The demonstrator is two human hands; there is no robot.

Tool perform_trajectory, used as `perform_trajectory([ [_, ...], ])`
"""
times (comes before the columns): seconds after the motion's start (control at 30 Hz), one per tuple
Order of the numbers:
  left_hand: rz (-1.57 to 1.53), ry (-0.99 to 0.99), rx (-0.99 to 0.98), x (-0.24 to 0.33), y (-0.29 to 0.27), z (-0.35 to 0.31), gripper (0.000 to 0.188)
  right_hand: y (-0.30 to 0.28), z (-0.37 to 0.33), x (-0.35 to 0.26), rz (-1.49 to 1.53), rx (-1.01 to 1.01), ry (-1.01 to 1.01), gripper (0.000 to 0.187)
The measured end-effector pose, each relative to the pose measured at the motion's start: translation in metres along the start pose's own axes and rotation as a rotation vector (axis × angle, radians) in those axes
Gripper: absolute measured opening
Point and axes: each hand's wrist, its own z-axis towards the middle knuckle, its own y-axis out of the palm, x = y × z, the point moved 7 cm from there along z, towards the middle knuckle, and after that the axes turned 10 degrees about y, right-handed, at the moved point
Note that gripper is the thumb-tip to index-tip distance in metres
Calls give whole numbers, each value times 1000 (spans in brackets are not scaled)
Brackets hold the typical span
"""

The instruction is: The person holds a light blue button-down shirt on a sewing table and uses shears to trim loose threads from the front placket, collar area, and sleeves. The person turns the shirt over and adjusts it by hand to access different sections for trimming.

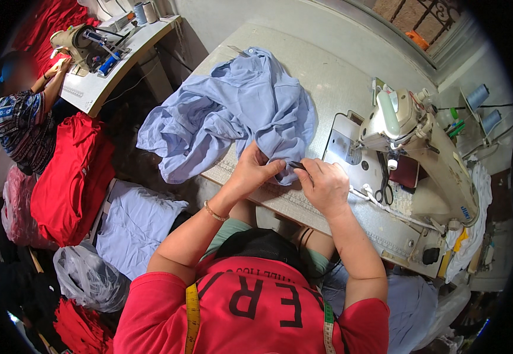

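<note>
A light blue shirt (250, 100) lies bunched on the sewing table (339, 209), part of it hanging over the near left edge. My left hand (253, 171) pinches the shirt's near edge between thumb and fingers. Just to its right, my right hand (325, 184) is closed round a small, dark, slim tool (296, 166), its tip against the cloth. The tool's kind is too small to tell, as the fingers cover most of it.
To the right stands a sewing machine (407, 127), with black scissors (384, 186) beside it and blue thread spools (478, 96) behind. At the far left a person (26, 118) works at another machine (76, 44). Red cloth (71, 177) and a plastic bag (88, 277) lie left.
</note>
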Motion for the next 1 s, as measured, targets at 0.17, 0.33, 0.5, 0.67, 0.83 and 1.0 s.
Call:
perform_trajectory([
  [0.17,-29,-15,-3,-4,-2,0,51,2,-2,1,41,-22,58,16],
  [0.33,-25,25,-33,-6,-2,3,46,10,-5,9,177,-91,170,18],
  [0.5,5,-55,-33,-6,-4,1,46,1,-2,0,31,0,27,17],
  [0.67,-78,-46,-1,-10,-6,1,50,1,-1,0,29,26,-13,17],
  [0.83,-35,-65,-47,-10,-5,3,47,9,-3,10,212,-45,87,16],
  [1.0,-47,-65,-23,-15,-8,3,43,8,-3,5,125,-46,49,16],
])
